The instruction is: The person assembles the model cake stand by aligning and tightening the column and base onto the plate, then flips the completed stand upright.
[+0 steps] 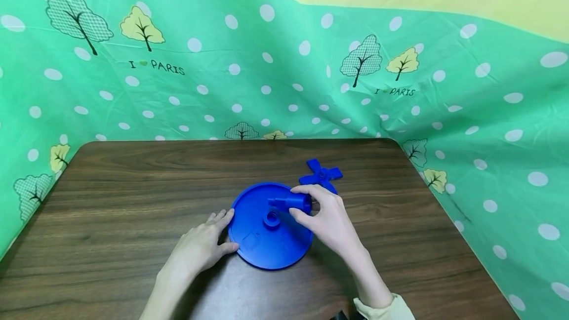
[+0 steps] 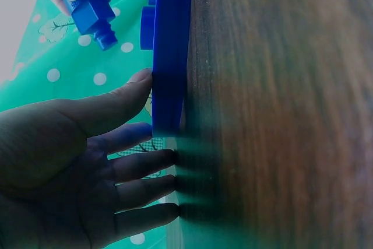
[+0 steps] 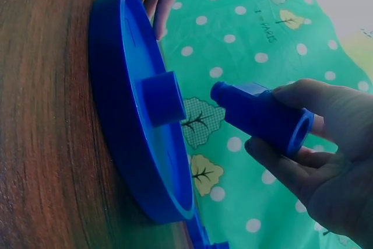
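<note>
A round blue plastic base [image 1: 273,253] with a raised rim lies on the table, and a short hollow hub [image 3: 163,98] stands up from its middle. My left hand [image 1: 200,247] rests at the base's left edge, thumb and index fingertips against the rim, other fingers stretched toward the tabletop. Above the base, my right hand [image 1: 331,219] pinches a blue plastic connector [image 3: 262,115] between thumb and fingers. That connector has a hollow round end, a flat-sided middle and a narrow stepped tip. The tip points left, apart from the hub.
Behind the base at the right lies a blue piece [image 1: 321,176] with several flat arms, partly hidden by the right hand. The dark wooden table [image 1: 133,196] is bordered by a green dotted cloth [image 1: 266,63] at the back and sides.
</note>
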### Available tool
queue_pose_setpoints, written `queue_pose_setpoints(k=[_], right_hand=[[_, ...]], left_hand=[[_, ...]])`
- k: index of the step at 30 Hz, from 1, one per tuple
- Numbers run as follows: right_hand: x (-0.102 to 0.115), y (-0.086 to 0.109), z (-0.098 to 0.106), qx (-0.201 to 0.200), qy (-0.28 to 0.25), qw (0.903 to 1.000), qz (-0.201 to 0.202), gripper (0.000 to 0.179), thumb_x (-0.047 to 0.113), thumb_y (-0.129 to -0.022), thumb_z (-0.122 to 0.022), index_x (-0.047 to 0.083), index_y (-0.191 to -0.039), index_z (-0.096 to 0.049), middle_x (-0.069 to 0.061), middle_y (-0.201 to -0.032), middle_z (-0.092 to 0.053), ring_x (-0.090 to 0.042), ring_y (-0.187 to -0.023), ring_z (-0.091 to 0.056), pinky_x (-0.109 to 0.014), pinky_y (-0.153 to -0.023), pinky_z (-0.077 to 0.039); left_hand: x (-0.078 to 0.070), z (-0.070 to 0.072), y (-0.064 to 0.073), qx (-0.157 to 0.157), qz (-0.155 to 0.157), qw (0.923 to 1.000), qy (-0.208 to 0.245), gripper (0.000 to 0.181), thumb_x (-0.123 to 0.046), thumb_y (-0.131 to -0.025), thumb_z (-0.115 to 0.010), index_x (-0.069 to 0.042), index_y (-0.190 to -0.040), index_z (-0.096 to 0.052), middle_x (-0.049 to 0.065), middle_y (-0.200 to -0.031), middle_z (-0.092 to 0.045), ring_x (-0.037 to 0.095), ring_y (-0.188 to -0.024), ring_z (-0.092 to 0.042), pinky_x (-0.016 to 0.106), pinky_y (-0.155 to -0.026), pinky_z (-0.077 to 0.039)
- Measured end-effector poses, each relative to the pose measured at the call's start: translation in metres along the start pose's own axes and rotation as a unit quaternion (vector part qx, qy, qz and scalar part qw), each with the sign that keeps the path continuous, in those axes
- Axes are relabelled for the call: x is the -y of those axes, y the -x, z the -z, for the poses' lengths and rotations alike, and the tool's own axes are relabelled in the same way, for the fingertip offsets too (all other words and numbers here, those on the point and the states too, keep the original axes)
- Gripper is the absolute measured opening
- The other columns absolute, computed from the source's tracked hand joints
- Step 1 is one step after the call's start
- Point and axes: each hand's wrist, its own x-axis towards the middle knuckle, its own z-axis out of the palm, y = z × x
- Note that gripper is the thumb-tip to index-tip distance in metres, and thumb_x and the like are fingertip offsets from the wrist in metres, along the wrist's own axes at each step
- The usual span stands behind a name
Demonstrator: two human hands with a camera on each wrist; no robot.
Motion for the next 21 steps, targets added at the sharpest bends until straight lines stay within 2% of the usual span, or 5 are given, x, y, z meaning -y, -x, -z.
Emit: queue_pose_setpoints(k=[5,12,21], right_hand=[[0.0,0.001,-0.002,0.01,0.005,0.9999,0.008,0.037,0.022,-0.087,-0.083,0.023,-0.123,-0.072,0.004,-0.114,-0.074,-0.011,-0.094,-0.064,-0.023,-0.079,-0.059],[0.002,-0.001,-0.004,0.013,0.003,0.9997,0.021,0.049,0.018,-0.085,-0.085,0.02,-0.131,-0.067,0.002,-0.12,-0.075,-0.013,-0.103,-0.069,-0.027,-0.084,-0.062],[0.003,0.0,-0.012,0.003,0.013,0.9996,0.027,0.048,0.019,-0.084,-0.086,0.024,-0.128,-0.067,0.006,-0.121,-0.074,-0.011,-0.109,-0.069,-0.031,-0.087,-0.06]], left_hand=[[0.0,-0.001,0.0,0.002,0.002,1.0,-0.001,0.077,-0.039,-0.092,-0.075,-0.016,-0.158,-0.042,0.016,-0.162,-0.043,0.044,-0.151,-0.039,0.075,-0.112,-0.036],[0.0,0.002,-0.001,0.001,-0.002,1.0,0.0,0.077,-0.04,-0.092,-0.075,-0.016,-0.158,-0.043,0.017,-0.162,-0.044,0.044,-0.15,-0.04,0.074,-0.113,-0.036],[0.0,0.002,-0.001,-0.001,-0.005,1.0,0.002,0.078,-0.04,-0.091,-0.076,-0.015,-0.157,-0.044,0.018,-0.161,-0.045,0.045,-0.149,-0.041,0.072,-0.114,-0.037]])
